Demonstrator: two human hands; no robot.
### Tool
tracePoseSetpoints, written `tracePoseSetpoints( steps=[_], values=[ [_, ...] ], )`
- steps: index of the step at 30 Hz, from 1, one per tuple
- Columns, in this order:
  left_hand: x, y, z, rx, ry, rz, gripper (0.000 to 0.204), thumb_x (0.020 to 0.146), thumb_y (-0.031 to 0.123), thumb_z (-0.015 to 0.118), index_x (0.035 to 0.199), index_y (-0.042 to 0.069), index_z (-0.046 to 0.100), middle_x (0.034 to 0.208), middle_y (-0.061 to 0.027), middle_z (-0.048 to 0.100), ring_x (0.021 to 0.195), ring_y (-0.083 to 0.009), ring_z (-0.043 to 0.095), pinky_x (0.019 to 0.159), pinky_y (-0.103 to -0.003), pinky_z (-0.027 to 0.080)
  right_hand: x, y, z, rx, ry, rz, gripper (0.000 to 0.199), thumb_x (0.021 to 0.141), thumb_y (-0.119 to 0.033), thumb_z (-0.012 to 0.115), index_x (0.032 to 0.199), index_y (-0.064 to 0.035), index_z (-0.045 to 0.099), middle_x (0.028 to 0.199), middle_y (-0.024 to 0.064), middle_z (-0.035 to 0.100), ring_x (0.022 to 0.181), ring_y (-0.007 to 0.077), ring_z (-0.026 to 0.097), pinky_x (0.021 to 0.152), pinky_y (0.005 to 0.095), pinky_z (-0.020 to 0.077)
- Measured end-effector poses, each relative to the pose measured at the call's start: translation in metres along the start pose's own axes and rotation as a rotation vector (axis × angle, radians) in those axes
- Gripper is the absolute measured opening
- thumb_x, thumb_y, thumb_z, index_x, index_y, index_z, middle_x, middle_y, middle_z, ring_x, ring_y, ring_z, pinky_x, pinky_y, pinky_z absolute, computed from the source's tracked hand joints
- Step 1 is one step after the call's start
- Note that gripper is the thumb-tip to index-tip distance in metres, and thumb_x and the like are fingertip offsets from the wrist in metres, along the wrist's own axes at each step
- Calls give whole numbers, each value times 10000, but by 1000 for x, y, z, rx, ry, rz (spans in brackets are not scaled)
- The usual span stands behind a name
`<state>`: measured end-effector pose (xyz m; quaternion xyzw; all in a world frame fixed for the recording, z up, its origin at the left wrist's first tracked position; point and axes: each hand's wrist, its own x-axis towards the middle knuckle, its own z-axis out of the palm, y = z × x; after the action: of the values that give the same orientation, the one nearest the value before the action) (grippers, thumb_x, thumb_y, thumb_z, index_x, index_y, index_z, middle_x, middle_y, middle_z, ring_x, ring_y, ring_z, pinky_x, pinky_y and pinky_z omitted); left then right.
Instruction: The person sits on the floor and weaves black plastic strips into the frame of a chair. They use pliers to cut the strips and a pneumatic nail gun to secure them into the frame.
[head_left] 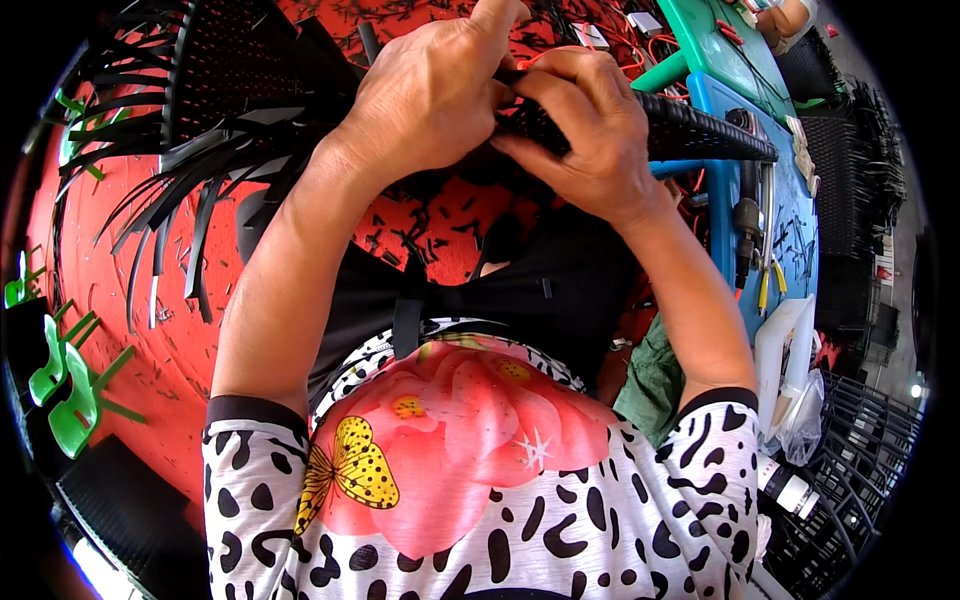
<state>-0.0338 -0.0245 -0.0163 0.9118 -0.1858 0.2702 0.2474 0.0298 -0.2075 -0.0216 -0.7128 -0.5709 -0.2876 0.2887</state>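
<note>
A black woven piece of flat plastic strips (710,135) stretches across in front of me, and its right part runs out past my right hand. My left hand (425,100) is closed at its edge, with the thumb side turned toward the other hand. Fingers bent, my right hand (590,130) pinches the black weave from the right. The two hands almost meet, and they hide the exact spot they grip. A small red-orange bit (528,64) shows by the right fingers; I cannot make out what it is. Loose black strip ends (200,170) fan out to the left.
Black cut scraps (440,222) litter the red floor. At right, a blue stool (790,225) carries a power drill (746,215) and yellow-handled pliers (770,280); a green stool (715,55) stands beyond. Green chairs (75,405) are at far left. Another person's arm (785,20) shows at top right.
</note>
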Motion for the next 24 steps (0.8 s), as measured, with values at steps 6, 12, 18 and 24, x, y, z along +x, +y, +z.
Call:
tracePoseSetpoints(
  steps=[6,12,18,24],
  values=[
    [-1,-7,2,-123,18,40,582,727,-63,570,1270,-58,363,839,-246,604,766,-438,607,652,-484,486,-2,1,18,-182,125,-84,257,631,-161,797,840,-115,655,918,-6,594,852,190,592,763,364,411],
    [6,4,-10,-286,-90,-89,529,726,-67,581,1220,-63,392,824,-244,623,782,-443,616,659,-486,493,-4,8,9,1,140,-152,178,669,-75,759,783,-56,624,865,46,608,805,235,631,740,361,491],
    [2,13,-14,-130,-153,-151,538,731,-9,639,1211,-76,405,802,-235,616,763,-425,619,633,-472,493,15,13,-18,23,-138,-204,147,726,-32,708,815,-36,590,846,85,590,731,262,622,631,365,515],
    [-15,13,5,83,202,111,561,742,46,672,1220,-90,411,784,-217,593,736,-379,620,606,-446,493,46,27,-26,191,-510,-33,169,719,25,735,814,12,595,788,102,591,724,277,610,618,324,494]
  ],
)
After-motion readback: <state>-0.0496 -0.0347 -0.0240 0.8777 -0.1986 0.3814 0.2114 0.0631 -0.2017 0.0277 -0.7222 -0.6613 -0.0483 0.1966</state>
